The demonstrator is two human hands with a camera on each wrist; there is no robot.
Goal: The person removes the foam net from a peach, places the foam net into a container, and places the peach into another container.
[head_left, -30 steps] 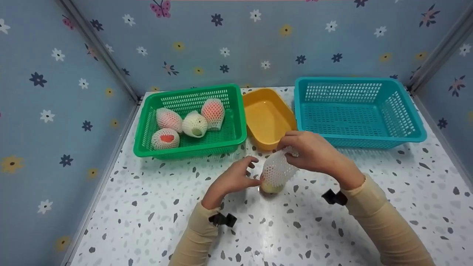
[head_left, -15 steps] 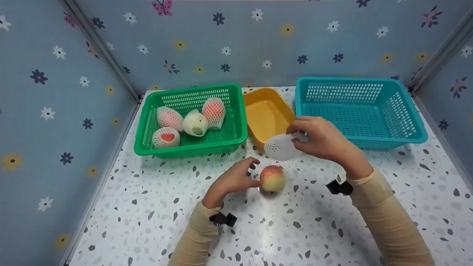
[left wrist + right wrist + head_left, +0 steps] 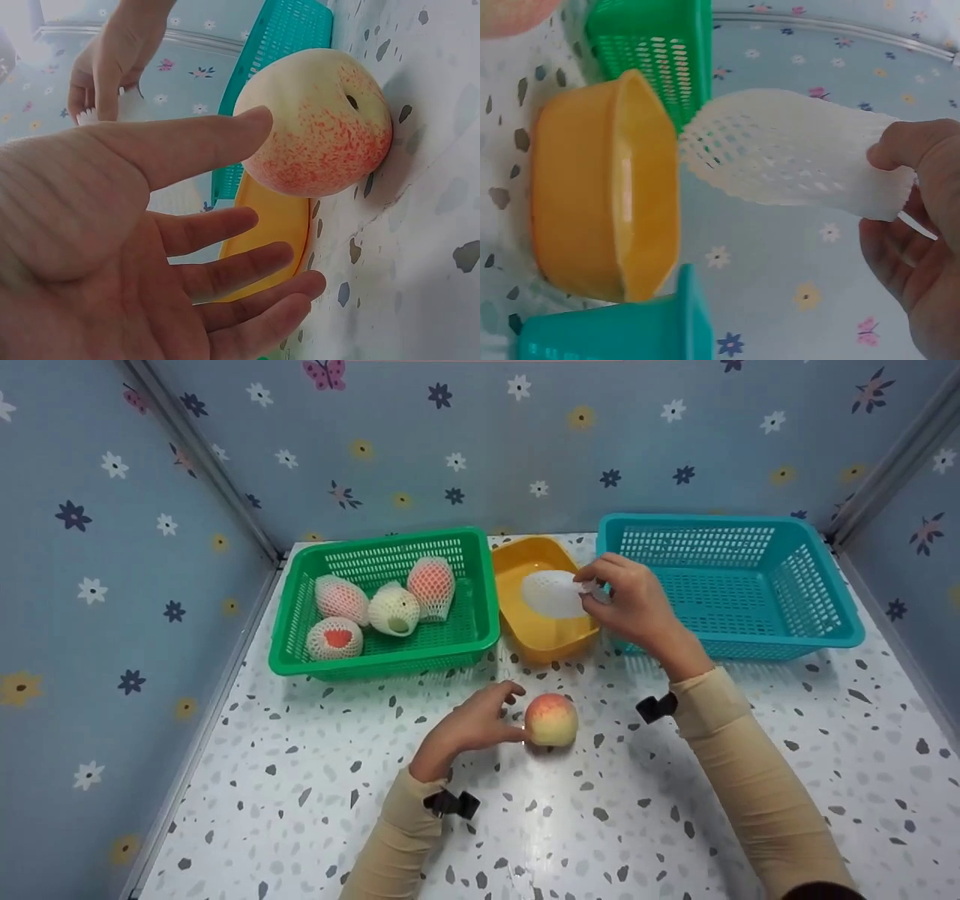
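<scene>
A red and yellow peach (image 3: 551,721) sits bare on the speckled table, just right of my left hand (image 3: 480,720). That hand's fingers are spread, and its thumb reaches to the peach's side, as the left wrist view (image 3: 322,124) also has it. My right hand (image 3: 626,596) pinches one end of a white foam fruit net (image 3: 551,594), which hangs above the yellow tray (image 3: 544,641). In the right wrist view the foam net (image 3: 780,150) stretches out flattened from between thumb and fingers, higher than the tray's rim.
At the left stands a green basket (image 3: 390,664) holding several fruits in foam nets, among them a pink one (image 3: 433,585). A teal basket (image 3: 731,649) stands at the right, close against the yellow tray. Flower-patterned walls (image 3: 487,435) enclose the table at the back and sides.
The foam net has come off the peach, and my right hand has carried it up and away over the yellow tray. My left hand and the peach have stayed in place.
</scene>
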